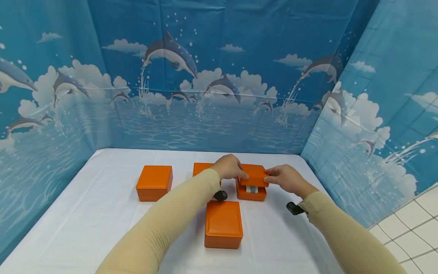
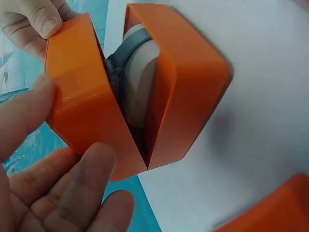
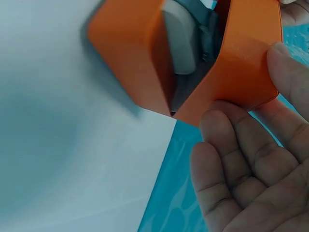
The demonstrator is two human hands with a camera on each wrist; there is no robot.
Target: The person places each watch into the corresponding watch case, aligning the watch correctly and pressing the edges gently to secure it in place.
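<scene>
An orange box sits half-open at the right of the white table, its lid (image 1: 253, 176) tilted up over its base (image 1: 251, 195). My left hand (image 1: 228, 167) grips the lid's left side between thumb and fingers. At the lid's opposite side, my right hand (image 1: 286, 179) pinches the edge, thumb in front. Through the gap in the left wrist view shows a pale cushion (image 2: 137, 87) wrapped by a dark grey strap (image 2: 129, 48), like a watch strap. The cushion (image 3: 181, 43) stands inside the base in the right wrist view too.
A closed orange box (image 1: 154, 182) stands at the left, another (image 1: 224, 224) at the front centre. A further orange box (image 1: 202, 168) is partly hidden behind my left arm. A dolphin-print curtain (image 1: 219, 125) borders the back and sides of the white table (image 1: 102, 213).
</scene>
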